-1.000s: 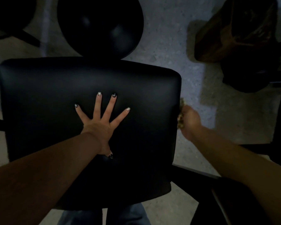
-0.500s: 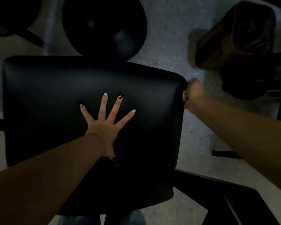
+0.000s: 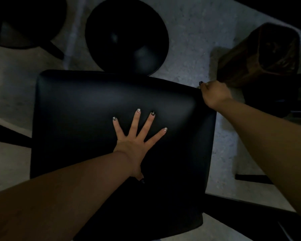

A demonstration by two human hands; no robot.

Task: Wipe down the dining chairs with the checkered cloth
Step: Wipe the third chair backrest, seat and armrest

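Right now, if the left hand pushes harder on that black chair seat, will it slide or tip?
Probably neither. The left hand lies flat mid-seat, so force goes downward. The glossy cover may let the palm slip. The right hand at the far corner may steady it.

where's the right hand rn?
Head view: right hand at the far right corner of the black chair seat, just beside the brown wooden stool.

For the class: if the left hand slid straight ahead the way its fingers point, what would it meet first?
The left hand would cross the black chair seat to its far edge; beyond, probably lower down, is the round black base.
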